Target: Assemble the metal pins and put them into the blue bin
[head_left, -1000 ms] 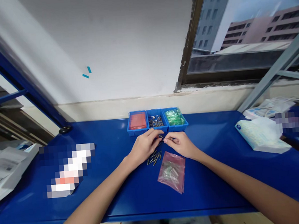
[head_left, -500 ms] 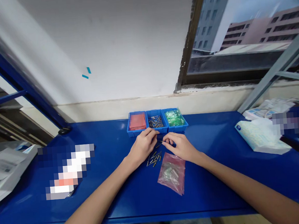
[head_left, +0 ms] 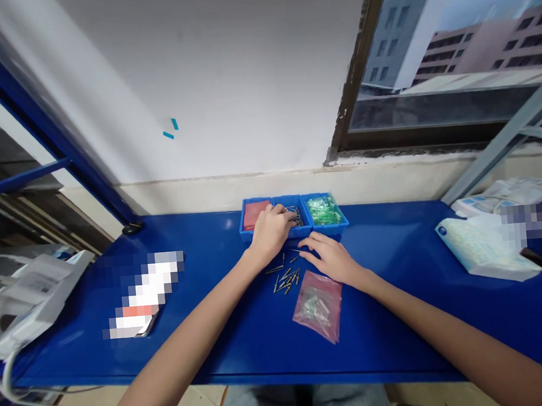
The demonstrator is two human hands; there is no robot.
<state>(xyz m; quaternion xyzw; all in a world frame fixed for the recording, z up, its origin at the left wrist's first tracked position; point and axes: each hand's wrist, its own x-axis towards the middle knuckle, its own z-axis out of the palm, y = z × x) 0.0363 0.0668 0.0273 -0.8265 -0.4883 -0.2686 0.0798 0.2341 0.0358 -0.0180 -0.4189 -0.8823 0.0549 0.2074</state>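
Note:
My left hand (head_left: 273,228) reaches over the middle blue bin (head_left: 291,199), its fingers bent and slightly apart above the thin metal pins (head_left: 299,217) inside. I see nothing held in it, though its fingertips are partly hidden. On the table in front of the bins, my right hand (head_left: 329,258) has thumb and forefinger apart, close to a loose metal pin (head_left: 295,258). Several more pins lie in a small pile (head_left: 286,282) between my forearms. Just below my right hand is a pink transparent bag (head_left: 317,305) with clear and greenish packets inside.
Left of the middle bin, another bin holds pink bags (head_left: 255,213); the right one holds green plastic packets (head_left: 322,210). A tissue pack (head_left: 481,252) lies at the right. On the left are a blurred-out phone-like object (head_left: 147,294) and a white box with cables (head_left: 39,296).
My left hand has moved from the table up to the middle bin. My right hand's fingers have spread, and more loose pins show on the table. The view has shifted slightly.

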